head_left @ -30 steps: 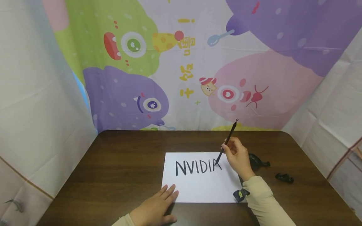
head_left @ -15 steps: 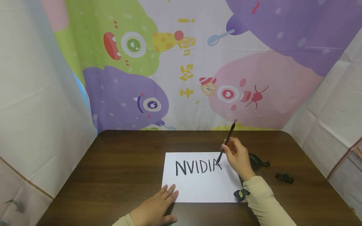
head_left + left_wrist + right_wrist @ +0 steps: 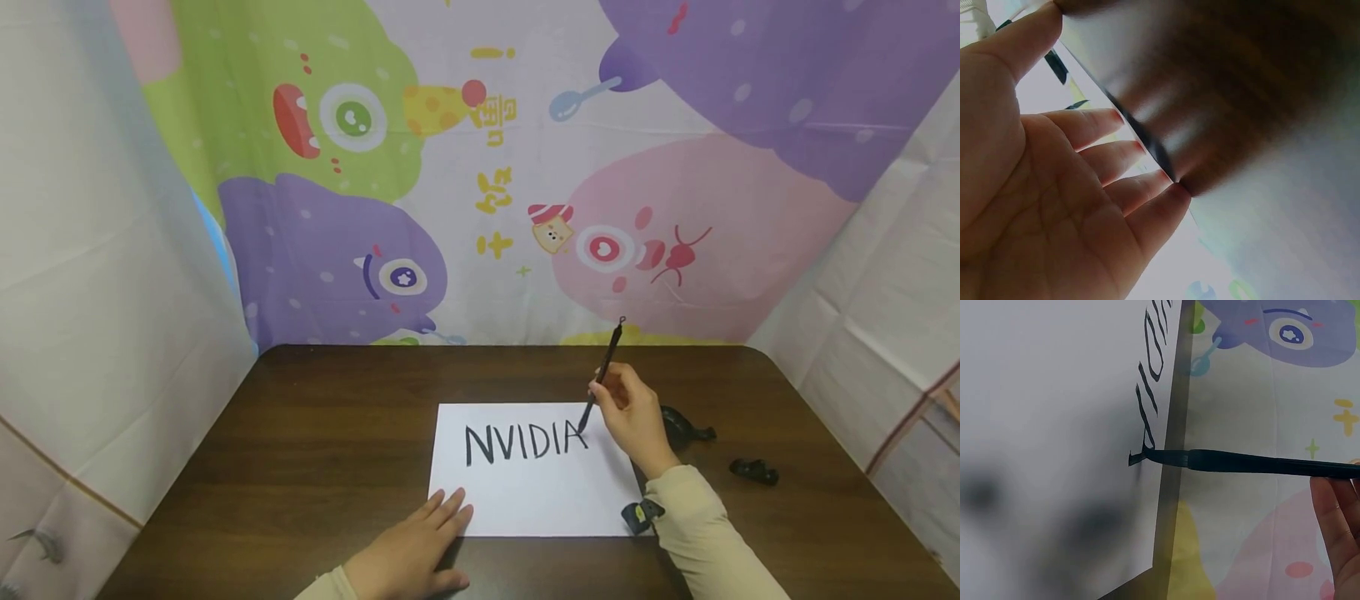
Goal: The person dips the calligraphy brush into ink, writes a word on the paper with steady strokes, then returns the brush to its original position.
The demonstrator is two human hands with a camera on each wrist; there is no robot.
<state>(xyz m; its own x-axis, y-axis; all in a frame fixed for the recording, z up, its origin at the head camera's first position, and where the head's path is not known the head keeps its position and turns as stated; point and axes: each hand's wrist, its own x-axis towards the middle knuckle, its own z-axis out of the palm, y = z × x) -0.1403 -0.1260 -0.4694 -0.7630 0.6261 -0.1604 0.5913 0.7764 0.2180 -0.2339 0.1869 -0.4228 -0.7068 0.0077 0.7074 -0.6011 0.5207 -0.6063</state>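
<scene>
My right hand (image 3: 632, 417) pinches a dark writing brush (image 3: 602, 375) by its handle, the shaft leaning up and away. In the right wrist view the bent bristles of the brush (image 3: 1169, 457) touch the last letter on the white paper (image 3: 525, 500). Black lettering (image 3: 525, 443) reading NVIDIA runs across the upper part of the sheet. My left hand (image 3: 412, 537) rests with spread, fairly straight fingers on the paper's lower left corner. In the left wrist view the fingertips (image 3: 1138, 150) meet the surface and the palm faces the camera.
A dark, rounded inkstone-like object (image 3: 684, 427) lies right of the paper, partly hidden by the right hand. Farther right is a small black brush rest (image 3: 754, 472). Both are on the brown wooden table (image 3: 315, 450). A cartoon-printed curtain (image 3: 495, 317) hangs behind the table's far edge.
The brush tip has moved slightly rightward across the middle of the last letter, leaving a stroke there. The handle's top has shifted a little left. My left hand has stayed in place.
</scene>
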